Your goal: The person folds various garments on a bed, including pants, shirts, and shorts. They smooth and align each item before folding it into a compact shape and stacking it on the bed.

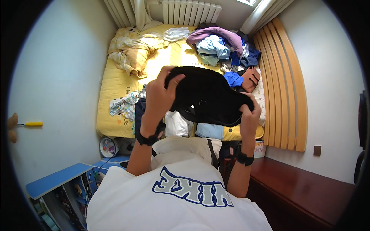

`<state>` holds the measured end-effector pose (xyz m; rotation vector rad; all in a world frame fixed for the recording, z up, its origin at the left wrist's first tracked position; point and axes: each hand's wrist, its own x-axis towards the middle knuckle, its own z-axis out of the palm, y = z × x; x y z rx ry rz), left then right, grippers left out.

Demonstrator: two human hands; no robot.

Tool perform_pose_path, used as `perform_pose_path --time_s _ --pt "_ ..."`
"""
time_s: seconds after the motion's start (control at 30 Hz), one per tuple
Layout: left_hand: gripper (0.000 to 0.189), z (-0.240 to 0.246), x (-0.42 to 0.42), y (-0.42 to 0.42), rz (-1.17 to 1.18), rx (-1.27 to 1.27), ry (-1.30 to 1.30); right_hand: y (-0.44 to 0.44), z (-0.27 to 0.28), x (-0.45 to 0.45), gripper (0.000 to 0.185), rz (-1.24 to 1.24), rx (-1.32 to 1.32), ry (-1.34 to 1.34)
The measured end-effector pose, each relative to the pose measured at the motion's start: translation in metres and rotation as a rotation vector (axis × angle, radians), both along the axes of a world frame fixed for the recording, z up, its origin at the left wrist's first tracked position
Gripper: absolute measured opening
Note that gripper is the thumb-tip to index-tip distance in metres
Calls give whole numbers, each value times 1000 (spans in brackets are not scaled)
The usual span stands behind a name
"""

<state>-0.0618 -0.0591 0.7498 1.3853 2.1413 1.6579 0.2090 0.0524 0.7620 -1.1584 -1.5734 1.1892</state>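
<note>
A black cloth garment (pixel 206 93) is stretched between my two hands above the bed; its exact kind cannot be told. My left hand (pixel 162 95) grips its upper left edge, thumb on top. At its lower right corner, my right hand (pixel 251 115) pinches the cloth. Partly behind the garment lie a folded white cloth (pixel 177 124) and a light blue cloth (pixel 209 130) at the near edge of the bed. Dark navy clothing (pixel 139 111) is beside my left wrist. Each wrist wears a black band.
A yellow bed (pixel 112 86) holds a clothes heap (pixel 214 47), crumpled yellow bedding (pixel 137 55) and a patterned cloth (pixel 124 105). Wooden slats (pixel 284 86) stand at right, above a dark red wooden surface (pixel 300 187). A blue-topped shelf (pixel 59 180) and a round bin (pixel 109 147) are at left.
</note>
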Motion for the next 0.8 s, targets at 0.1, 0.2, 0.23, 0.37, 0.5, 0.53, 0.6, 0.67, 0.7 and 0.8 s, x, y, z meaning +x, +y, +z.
perform_pose_path --time_s 0.1,0.2,0.23,0.37,0.5,0.53,0.6,0.67,0.7,0.8 --pt "26 9 35 -4 -58 36 -92 -31 17 -26 53 135 -88 124" --pt "29 10 72 -6 -175 12 -92 -66 15 -60 68 152 -251 429" --pt "31 10 82 -9 -209 -29 -93 -75 14 -69 73 164 -279 476" --pt "37 5 91 -21 -349 -23 -218 -89 13 -73 81 220 -414 896" --pt "36 3 92 -30 -384 62 -245 -85 19 -69 77 207 -477 769" --pt "35 3 93 -31 -376 74 -262 -83 20 -71 72 203 -462 748" --pt "33 2 97 -32 -367 116 -288 -78 23 -73 68 197 -424 711" --pt "31 1 98 -32 -359 154 -307 -74 24 -74 67 201 -453 673" --pt "31 -1 97 -32 -349 114 -310 -73 23 -72 68 215 -494 667" --pt "27 -7 84 -33 -335 22 -519 -69 14 -64 70 320 -574 683"
